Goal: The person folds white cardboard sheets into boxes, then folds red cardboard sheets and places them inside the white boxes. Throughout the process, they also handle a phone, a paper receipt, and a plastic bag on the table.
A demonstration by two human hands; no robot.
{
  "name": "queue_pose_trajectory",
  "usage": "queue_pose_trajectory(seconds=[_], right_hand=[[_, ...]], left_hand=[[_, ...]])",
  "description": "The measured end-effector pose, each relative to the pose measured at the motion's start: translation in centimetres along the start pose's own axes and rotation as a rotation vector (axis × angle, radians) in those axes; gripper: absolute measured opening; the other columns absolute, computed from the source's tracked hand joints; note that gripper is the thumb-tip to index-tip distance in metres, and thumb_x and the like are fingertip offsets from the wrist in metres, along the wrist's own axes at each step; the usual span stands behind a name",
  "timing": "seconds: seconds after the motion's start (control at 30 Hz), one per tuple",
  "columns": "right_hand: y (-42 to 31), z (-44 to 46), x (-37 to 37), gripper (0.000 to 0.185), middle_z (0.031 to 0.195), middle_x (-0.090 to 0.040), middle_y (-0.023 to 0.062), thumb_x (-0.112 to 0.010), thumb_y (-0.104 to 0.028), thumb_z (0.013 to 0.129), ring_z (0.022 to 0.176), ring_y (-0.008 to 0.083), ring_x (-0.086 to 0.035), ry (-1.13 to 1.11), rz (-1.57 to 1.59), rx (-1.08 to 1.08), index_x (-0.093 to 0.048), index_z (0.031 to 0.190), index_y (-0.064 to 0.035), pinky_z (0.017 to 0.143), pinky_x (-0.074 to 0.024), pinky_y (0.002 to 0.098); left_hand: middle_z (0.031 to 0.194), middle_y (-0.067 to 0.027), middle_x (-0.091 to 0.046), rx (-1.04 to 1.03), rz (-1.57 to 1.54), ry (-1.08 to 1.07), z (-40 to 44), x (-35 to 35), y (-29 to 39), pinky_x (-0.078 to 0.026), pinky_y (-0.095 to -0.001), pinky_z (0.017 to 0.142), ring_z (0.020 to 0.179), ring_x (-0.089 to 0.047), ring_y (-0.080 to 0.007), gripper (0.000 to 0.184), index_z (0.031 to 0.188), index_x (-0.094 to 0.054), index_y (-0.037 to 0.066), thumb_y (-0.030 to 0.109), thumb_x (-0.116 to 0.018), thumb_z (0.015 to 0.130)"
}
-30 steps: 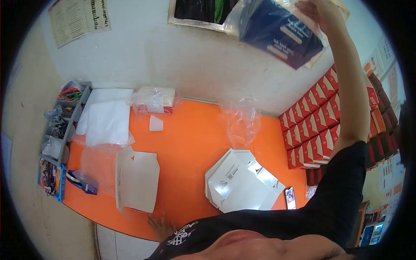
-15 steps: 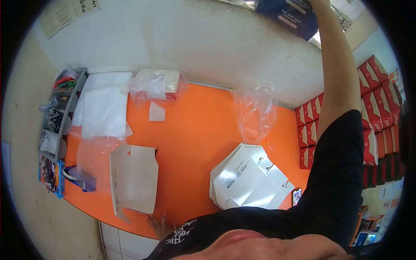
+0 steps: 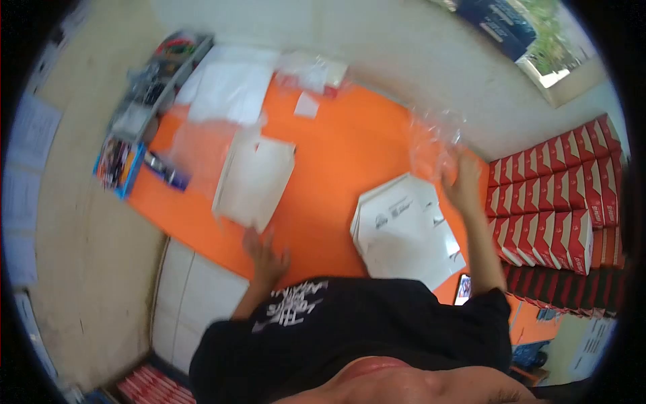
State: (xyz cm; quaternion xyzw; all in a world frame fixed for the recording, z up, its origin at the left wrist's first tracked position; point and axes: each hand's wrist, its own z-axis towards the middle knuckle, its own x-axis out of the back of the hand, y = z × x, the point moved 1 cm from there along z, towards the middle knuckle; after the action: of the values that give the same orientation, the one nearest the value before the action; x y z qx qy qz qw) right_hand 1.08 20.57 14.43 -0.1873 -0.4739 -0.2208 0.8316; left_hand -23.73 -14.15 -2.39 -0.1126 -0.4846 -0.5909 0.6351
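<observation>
My left hand (image 3: 267,258) is above the near edge of the orange table, fingers spread, just below an open white carton (image 3: 257,176). It holds nothing; whether a fingertip touches the carton's lower corner I cannot tell. On the other side, my right hand (image 3: 463,185) is beside a crumpled clear plastic bag (image 3: 434,138). Its fingers look apart and somewhat blurred, with nothing visible in them. Between the hands lies a stack of flat white printed carton blanks (image 3: 407,229), nearer to my right forearm.
Red-and-white boxes (image 3: 548,188) stand stacked along the right side. A phone (image 3: 463,288) lies by the blanks. White sheets (image 3: 235,84), a plastic-wrapped pack (image 3: 313,73) and a grey organizer (image 3: 158,94) line the far left. A dark blue box (image 3: 498,27) sits on the window ledge.
My right arm has come down from the window ledge to the table's right side. My left hand has lifted into fuller view. The camera view has turned and shifted.
</observation>
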Motion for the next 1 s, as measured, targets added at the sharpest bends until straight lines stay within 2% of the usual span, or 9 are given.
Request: queue_pose_trajectory(seconds=[0.13,0.2,0.47,0.63,0.7,0.83,0.9,0.97,1.0], right_hand=[[-5.5,-12.9,-3.3,0.048,0.117,-0.048,0.0142,-0.061,-0.007,0.071,0.112,0.0319,-0.042,-0.223,0.451,-0.282,-0.046,0.118,-0.0057,0.096,-0.0314,0.0400],[-9.4,-15.6,-2.1,0.044,0.118,-0.049,0.0141,-0.060,-0.005,0.072,0.112,0.0308,-0.042,-0.243,0.554,-0.300,-0.049,0.115,-0.0052,0.096,-0.0324,0.0384],[-16.8,-14.8,1.1,0.050,0.125,-0.039,0.0158,-0.062,-0.015,0.075,0.118,0.0296,-0.037,0.441,0.819,-0.499,-0.043,0.120,-0.0039,0.098,-0.0297,0.0380],[-15.7,-17.2,4.6,0.030,0.118,-0.049,0.0122,-0.052,-0.001,0.078,0.110,0.0279,-0.046,0.641,0.974,-0.578,-0.055,0.107,-0.0069,0.092,-0.0378,0.0339],[-15.5,-19.0,6.7,0.026,0.110,-0.055,0.0076,-0.053,0.000,0.077,0.104,0.0264,-0.051,0.305,0.799,-0.176,-0.060,0.100,-0.0101,0.088,-0.0414,0.0335],[-17.4,-20.8,11.9,0.032,0.108,-0.058,0.0051,-0.059,-0.005,0.074,0.104,0.0225,-0.054,0.321,0.429,0.289,-0.057,0.104,-0.0143,0.088,-0.0430,0.0400],[-18.0,-21.4,13.6,0.031,0.109,-0.057,0.0067,-0.059,0.000,0.072,0.104,0.0239,-0.055,0.369,0.536,0.206,-0.056,0.100,-0.0122,0.089,-0.0430,0.0432],[-17.7,-22.3,13.4,0.027,0.108,-0.058,0.0091,-0.059,0.003,0.070,0.104,0.0254,-0.055,0.758,1.438,-0.364,-0.054,0.094,-0.0094,0.089,-0.0439,0.0406],[-16.9,-22.4,13.1,0.024,0.107,-0.058,0.0115,-0.061,0.004,0.069,0.106,0.0270,-0.054,0.738,1.111,-0.364,-0.054,0.088,-0.0083,0.086,-0.0458,0.0362]], left_hand=[[0.126,-0.0241,-0.041,-0.002,0.023,-0.060,9.0,0.7,2.5,-0.032,-0.0480,0.093,0.113,-0.041,-0.0400,0.056,0.124,-0.041,0.004,0.019,-0.056,0.072],[0.114,-0.0188,-0.053,0.357,0.194,-0.570,9.5,-1.9,0.9,-0.043,-0.0425,0.082,0.101,-0.052,-0.0325,0.049,0.121,-0.044,0.001,0.019,-0.051,0.077],[0.112,-0.0225,-0.052,-0.298,-0.420,-0.423,3.6,0.8,14.4,-0.040,-0.0383,0.088,0.105,-0.049,-0.0358,0.043,0.123,-0.043,0.000,0.000,-0.041,0.080],[0.129,-0.0195,-0.040,-0.483,-0.714,-0.996,1.2,3.6,22.2,-0.033,-0.0376,0.098,0.118,-0.040,-0.0315,0.047,0.129,-0.033,-0.001,0.011,-0.044,0.085],[0.131,-0.0184,-0.038,0.382,-2.080,-1.366,1.4,1.5,20.6,-0.031,-0.0417,0.099,0.118,-0.040,-0.0316,0.052,0.133,-0.027,0.002,0.023,-0.042,0.087],[0.127,-0.0165,-0.041,0.515,-1.886,-1.218,4.8,4.7,21.0,-0.035,-0.0440,0.097,0.115,-0.043,-0.0297,0.053,0.132,-0.027,0.003,0.032,-0.040,0.090],[0.126,-0.0162,-0.041,0.681,-1.670,-1.026,4.2,4.3,22.2,-0.036,-0.0441,0.096,0.115,-0.043,-0.0288,0.052,0.131,-0.028,0.002,0.032,-0.042,0.091],[0.127,-0.0146,-0.042,0.215,-1.682,-0.793,2.5,5.0,25.9,-0.038,-0.0406,0.094,0.114,-0.044,-0.0261,0.047,0.129,-0.030,0.000,0.024,-0.045,0.091],[0.126,-0.0151,-0.042,0.320,-1.676,-0.772,2.1,5.2,26.7,-0.038,-0.0390,0.095,0.114,-0.044,-0.0262,0.042,0.127,-0.032,-0.001,0.013,-0.047,0.090]])
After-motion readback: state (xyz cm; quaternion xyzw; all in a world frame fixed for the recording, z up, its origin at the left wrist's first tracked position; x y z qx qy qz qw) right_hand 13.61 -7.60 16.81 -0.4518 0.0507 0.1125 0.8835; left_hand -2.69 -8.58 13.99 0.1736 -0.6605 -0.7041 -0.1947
